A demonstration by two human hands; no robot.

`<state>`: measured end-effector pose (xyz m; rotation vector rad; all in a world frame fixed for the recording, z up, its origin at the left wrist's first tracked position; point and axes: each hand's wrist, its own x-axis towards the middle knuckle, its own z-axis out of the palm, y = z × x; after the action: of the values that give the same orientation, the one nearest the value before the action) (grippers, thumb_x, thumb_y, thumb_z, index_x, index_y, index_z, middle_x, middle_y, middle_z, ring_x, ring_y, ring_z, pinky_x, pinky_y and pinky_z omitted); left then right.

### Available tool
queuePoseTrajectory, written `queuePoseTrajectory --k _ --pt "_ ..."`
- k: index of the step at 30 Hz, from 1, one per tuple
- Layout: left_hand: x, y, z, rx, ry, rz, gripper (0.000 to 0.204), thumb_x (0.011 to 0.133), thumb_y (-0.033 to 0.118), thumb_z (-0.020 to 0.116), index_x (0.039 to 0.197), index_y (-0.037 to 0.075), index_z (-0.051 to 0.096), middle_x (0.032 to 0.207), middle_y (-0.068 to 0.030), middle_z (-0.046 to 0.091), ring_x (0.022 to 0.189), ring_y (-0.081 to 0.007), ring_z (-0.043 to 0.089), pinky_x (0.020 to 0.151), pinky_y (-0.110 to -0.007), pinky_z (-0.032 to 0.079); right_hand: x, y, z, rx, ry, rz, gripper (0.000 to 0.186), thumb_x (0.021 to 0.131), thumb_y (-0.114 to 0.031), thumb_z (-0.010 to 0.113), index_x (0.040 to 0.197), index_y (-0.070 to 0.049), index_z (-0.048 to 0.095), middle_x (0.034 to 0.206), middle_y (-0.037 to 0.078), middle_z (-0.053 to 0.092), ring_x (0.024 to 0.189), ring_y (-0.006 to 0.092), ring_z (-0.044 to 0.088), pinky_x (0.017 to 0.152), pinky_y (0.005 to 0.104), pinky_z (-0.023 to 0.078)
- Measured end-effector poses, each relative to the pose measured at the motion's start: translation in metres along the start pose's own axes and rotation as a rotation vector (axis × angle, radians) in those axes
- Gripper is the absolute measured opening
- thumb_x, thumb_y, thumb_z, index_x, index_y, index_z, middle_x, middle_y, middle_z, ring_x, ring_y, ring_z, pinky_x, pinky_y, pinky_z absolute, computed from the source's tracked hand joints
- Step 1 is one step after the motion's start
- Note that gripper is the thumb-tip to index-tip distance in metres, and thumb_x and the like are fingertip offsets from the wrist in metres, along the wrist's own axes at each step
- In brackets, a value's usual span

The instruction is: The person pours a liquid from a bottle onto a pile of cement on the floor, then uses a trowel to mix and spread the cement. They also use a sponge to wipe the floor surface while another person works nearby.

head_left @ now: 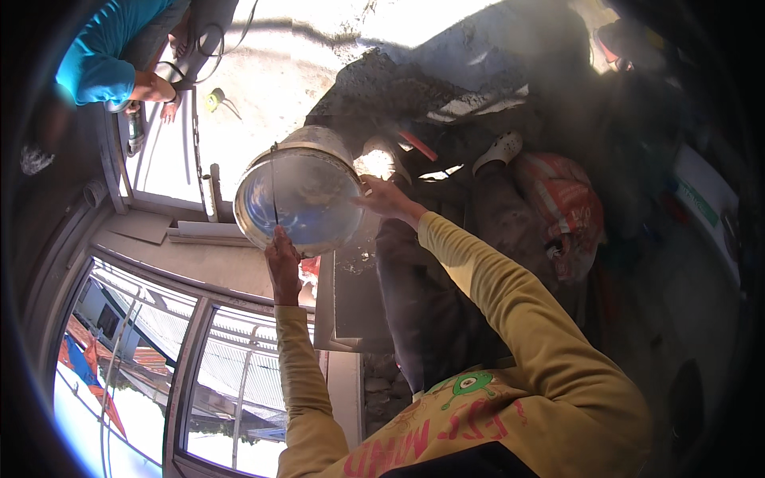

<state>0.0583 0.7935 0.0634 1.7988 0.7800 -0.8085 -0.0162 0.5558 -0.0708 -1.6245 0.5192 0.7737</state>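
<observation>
A large bucket [301, 202] with a pale, dirty rim is tipped so that its mouth faces me; its inside looks bluish and hazy. My left hand [284, 259] is closed at the lower edge of the mouth, around the thin wire handle that crosses it. At the right side of the rim, my right hand [388, 197] grips the bucket with bent fingers. Just beyond the bucket lies a dark grey, powder-stained sheet or heap [398, 84], partly in shadow. I cannot make out whether anything is left inside the bucket.
At the upper left, a person in a blue shirt [100, 56] bends over a cylindrical power tool [135, 131]. A red-and-white sack [564, 203] lies beside my legs. A window [203, 319] fills the lower left. A black cable [211, 40] loops near the other person. Dust hangs at the right.
</observation>
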Motion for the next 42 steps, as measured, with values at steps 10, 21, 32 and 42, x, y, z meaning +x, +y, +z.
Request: queuePoseTrajectory --k 10,21,32,42 --pt "0.1 -0.047 -0.051 0.074 0.042 0.008 0.053 0.114 0.039 0.043 0.071 0.008 0.045 0.064 0.0061 0.032 0.057 -0.0064 0.029 0.051 -0.03 0.024 -0.034 0.096 -0.098 -0.286 0.152 0.369 0.058 0.093 -0.039 0.068 0.136 0.0 0.062 0.116 0.022 0.074 0.112 0.0333 0.071 0.096 0.0384 0.055" --pt "0.144 -0.117 -0.095 0.178 0.091 0.005 0.06 0.112 0.042 0.045 0.081 -0.008 0.054 0.065 -0.0031 0.039 0.065 -0.0143 0.034 0.058 -0.04 0.03 -0.107 0.106 -0.138 -0.516 0.236 0.436 0.054 0.092 -0.037 0.067 0.129 0.003 0.064 0.115 0.024 0.073 0.11 0.0378 0.071 0.096 0.0452 0.056" --pt "0.064 -0.094 -0.042 0.63 0.248 0.199 0.088 0.106 0.047 0.052 0.163 -0.004 0.008 0.165 -0.0335 0.021 0.154 -0.0476 0.021 0.125 -0.053 0.023 -0.103 0.015 0.002 -0.268 0.021 0.259 0.051 0.093 -0.038 0.064 0.128 0.0 0.065 0.11 0.019 0.076 0.107 0.0346 0.072 0.096 0.0414 0.055" --pt "-0.165 -0.152 0.085 0.426 -0.361 -0.183 0.104 0.098 0.067 0.053 0.159 -0.011 0.021 0.164 -0.0342 0.025 0.155 -0.0437 0.024 0.126 -0.047 0.025 -0.196 0.068 -0.102 -0.957 -0.17 0.249 0.075 0.085 -0.051 0.077 0.146 -0.012 0.057 0.149 0.019 0.053 0.141 0.0387 0.046 0.117 0.0537 0.037"
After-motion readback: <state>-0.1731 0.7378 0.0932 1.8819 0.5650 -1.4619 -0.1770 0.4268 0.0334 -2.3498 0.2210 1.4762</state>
